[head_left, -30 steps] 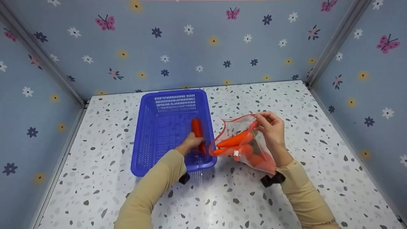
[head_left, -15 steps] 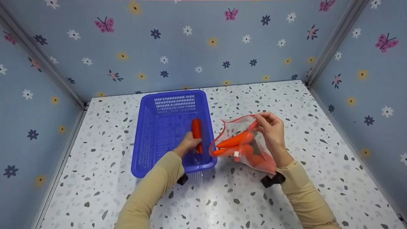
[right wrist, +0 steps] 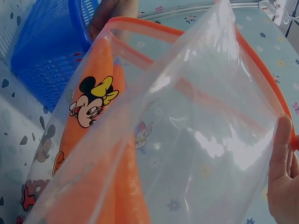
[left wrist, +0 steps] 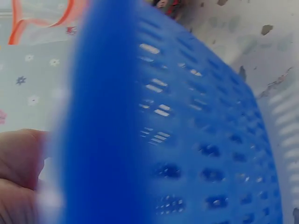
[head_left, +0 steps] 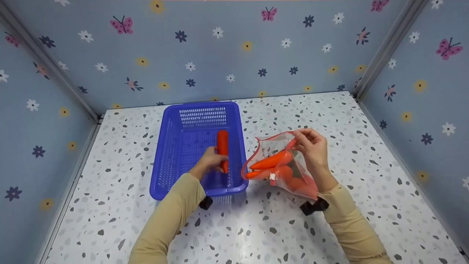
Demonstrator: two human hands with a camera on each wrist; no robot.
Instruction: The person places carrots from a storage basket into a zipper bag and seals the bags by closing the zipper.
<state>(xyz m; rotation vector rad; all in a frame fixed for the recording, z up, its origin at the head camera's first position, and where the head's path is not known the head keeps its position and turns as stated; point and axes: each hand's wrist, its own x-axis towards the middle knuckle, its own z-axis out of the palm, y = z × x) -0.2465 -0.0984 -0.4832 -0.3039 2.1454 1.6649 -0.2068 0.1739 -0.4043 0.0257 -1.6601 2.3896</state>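
Observation:
In the head view, my left hand [head_left: 211, 160] is inside the blue plastic basket [head_left: 157, 161], its thumb and fingers round the lower part of a red-orange carrot [head_left: 222, 141]. The carrot's blunt end points to the back wall. To the right, my right hand [head_left: 311, 146] pinches the red-edged mouth of a clear zip bag [head_left: 306, 167]. Tapered carrots [head_left: 269, 161] and other rounded orange things lie in the bag. Cartoon prints show on the bag film [right wrist: 210, 140] in the right wrist view. The basket's wall [left wrist: 210, 126] hides most of the left wrist view.
The basket and bag stand side by side on a white speckled tabletop [head_left: 278, 234]. Flower-and-butterfly panels [head_left: 234, 51] enclose it at the back and both sides. The basket's raised rim [head_left: 244, 154] lies between the carrot and the bag.
My left hand and the carrot have shifted left and slightly toward the back, away from the basket's right wall. The right hand and bag have stayed put.

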